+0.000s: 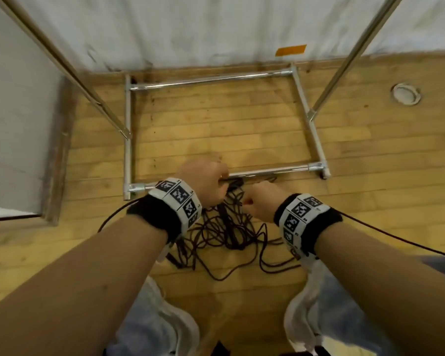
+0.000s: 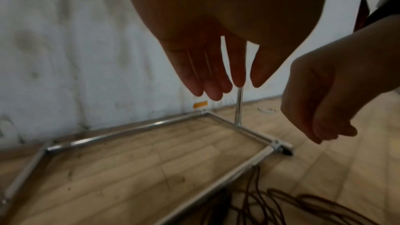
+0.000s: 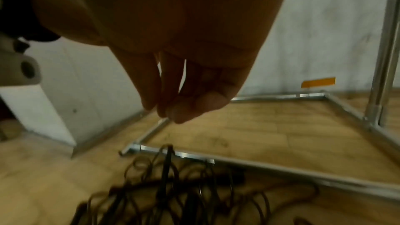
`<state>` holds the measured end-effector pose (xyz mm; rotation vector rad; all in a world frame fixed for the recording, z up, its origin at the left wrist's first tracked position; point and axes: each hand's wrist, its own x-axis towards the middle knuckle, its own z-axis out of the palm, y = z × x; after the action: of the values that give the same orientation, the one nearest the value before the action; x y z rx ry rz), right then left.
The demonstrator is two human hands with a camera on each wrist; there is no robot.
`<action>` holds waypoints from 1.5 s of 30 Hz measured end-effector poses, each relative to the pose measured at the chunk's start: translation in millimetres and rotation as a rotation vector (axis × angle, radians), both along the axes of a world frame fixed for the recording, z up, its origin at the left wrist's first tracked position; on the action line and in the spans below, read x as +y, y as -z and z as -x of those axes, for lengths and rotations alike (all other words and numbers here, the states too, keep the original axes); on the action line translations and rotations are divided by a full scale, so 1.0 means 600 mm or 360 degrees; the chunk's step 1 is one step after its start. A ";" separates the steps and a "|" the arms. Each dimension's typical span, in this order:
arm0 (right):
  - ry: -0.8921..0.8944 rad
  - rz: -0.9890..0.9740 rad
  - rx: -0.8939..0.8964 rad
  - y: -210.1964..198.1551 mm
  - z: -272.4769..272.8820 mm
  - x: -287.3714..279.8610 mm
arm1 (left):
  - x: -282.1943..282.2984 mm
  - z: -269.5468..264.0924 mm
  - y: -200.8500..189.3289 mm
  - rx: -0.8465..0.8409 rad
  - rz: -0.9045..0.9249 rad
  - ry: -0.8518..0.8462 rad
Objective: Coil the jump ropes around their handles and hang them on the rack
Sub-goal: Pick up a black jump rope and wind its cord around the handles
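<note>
A tangle of dark jump ropes lies on the wooden floor just in front of the metal rack's front base bar. Thin black handles poke out of the pile. My left hand hovers above the pile's far edge with straight fingers pointing down and holding nothing. My right hand hangs beside it over the ropes; its fingers are loosely gathered with the thumb and hold nothing. The same hand looks loosely curled and empty in the left wrist view.
The rack's rectangular base lies on the floor against a white wall, and two slanted uprights rise from its sides. A white box stands at the left. My white shoes are below the ropes. A round floor plate sits at the right.
</note>
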<state>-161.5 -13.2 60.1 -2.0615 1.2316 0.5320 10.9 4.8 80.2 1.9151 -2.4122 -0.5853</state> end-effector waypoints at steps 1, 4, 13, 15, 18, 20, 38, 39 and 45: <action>-0.0059 -0.0084 0.0117 0.026 0.004 0.004 | 0.002 0.006 0.025 0.0000 -0.0060 0.0023; -0.0119 -0.0198 0.0400 0.095 0.025 0.004 | 0.007 0.028 0.091 0.0039 -0.0233 0.0130; 0.0359 -0.0496 0.0527 0.229 0.090 0.033 | 0.018 0.092 0.197 0.0110 -0.0554 0.0224; 0.0489 -0.0512 0.0422 0.236 0.090 0.037 | 0.016 0.093 0.210 0.0093 -0.0614 0.0229; 0.0654 -0.0625 0.0192 0.238 0.088 0.038 | 0.013 0.090 0.223 0.0060 -0.0678 0.0203; 0.0709 -0.0696 0.0012 0.226 0.082 0.032 | 0.010 0.090 0.225 0.0059 -0.0709 0.0160; 0.0288 0.0231 -0.0872 -0.089 -0.025 -0.088 | -0.064 -0.001 -0.024 0.0613 -0.0342 -0.0476; 0.0249 0.0289 -0.0925 -0.115 -0.033 -0.084 | -0.063 -0.004 -0.045 0.0606 -0.0331 -0.0492; 0.0103 0.0786 -0.1052 -0.259 -0.061 -0.086 | -0.045 -0.021 -0.185 0.0721 0.0106 -0.0575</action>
<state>-125.0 -65.1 215.5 -2.2966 1.0709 -0.5129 23.5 -22.5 191.4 1.8737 -1.7444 -0.7968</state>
